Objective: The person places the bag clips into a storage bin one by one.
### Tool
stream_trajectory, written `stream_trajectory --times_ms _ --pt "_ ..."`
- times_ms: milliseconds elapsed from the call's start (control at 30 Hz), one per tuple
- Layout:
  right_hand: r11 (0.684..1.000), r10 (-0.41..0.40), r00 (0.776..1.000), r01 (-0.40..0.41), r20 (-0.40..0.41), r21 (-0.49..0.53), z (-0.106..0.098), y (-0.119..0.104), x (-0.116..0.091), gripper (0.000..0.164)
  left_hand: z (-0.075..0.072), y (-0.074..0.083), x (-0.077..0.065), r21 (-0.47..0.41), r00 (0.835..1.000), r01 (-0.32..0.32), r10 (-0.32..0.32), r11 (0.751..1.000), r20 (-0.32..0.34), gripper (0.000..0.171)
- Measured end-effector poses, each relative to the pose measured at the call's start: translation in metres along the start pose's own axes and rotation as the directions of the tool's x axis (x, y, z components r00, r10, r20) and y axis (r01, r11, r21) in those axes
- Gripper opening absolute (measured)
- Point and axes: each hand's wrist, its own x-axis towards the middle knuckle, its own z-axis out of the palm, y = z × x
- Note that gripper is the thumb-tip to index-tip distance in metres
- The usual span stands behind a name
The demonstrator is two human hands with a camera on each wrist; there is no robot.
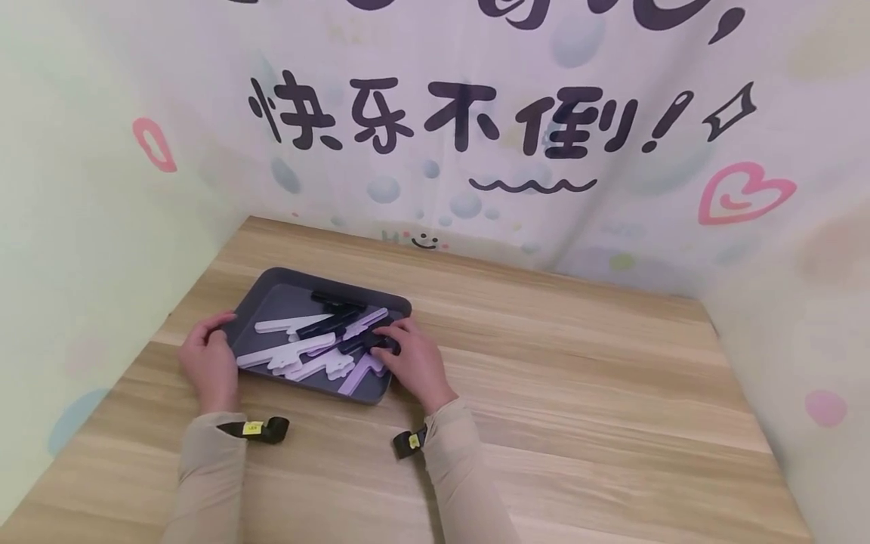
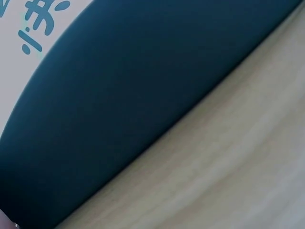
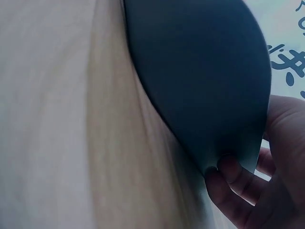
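Observation:
A dark grey tray [image 1: 272,283] lies on the table, holding several white, purple and black clips with long straight bars. Some of the white clips [image 1: 288,353] have a flower-shaped part. My left hand [image 1: 211,363] grips the tray's left rim; the left wrist view shows mostly the tray's outer wall [image 2: 119,86]. At the other side, my right hand [image 1: 418,363] reaches over the right rim, thumb and forefinger pinching a black clip [image 1: 389,344]. Its other fingers [image 3: 231,169] curl against the outside of the tray wall in the right wrist view.
The wooden table [image 1: 598,408] extends to the right and in front of the tray. A printed cloth [image 1: 435,151] with large dark characters hangs behind it. Pale walls [image 1: 81,249] enclose the sides. Each wrist wears a black strap camera [image 1: 275,430].

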Motion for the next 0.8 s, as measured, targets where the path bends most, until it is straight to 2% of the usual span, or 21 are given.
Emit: stream_trajectory --times_ms 200,400,567,667,700,733,800 --pt "1.000 -0.013 0.999 0.014 0.051 -0.019 -0.001 -0.001 0.002 0.031 0.000 -0.002 0.001 0.010 1.000 0.018 -0.018 1.000 -0.010 0.035" --pt "0.999 -0.019 0.998 0.021 0.063 -0.034 -0.004 -0.003 0.007 0.037 0.004 0.003 0.006 0.056 0.999 -0.043 0.042 0.997 0.012 0.035" --pt "0.999 0.024 0.999 -0.025 0.049 0.033 -0.016 0.000 0.003 0.037 0.010 0.001 0.003 0.172 0.997 -0.075 0.072 0.982 0.022 0.032" --pt "0.997 0.041 0.998 -0.044 0.044 0.070 -0.025 0.004 0.001 0.035 0.011 0.003 0.000 0.253 0.995 -0.096 0.092 0.963 0.027 0.031" --pt "0.995 0.044 0.998 -0.048 0.045 0.086 -0.028 0.006 0.001 0.035 0.011 0.005 0.000 0.292 0.993 -0.118 0.113 0.949 0.035 0.032" --pt "0.993 0.051 0.998 -0.056 0.047 0.108 -0.032 0.009 0.001 0.035 0.011 0.007 0.000 0.332 0.988 -0.153 0.145 0.931 0.048 0.032" --pt "0.988 0.077 0.996 -0.082 0.043 0.134 -0.040 0.016 -0.002 0.037 0.012 0.012 -0.001 0.417 0.967 -0.253 0.234 0.873 0.095 0.031"
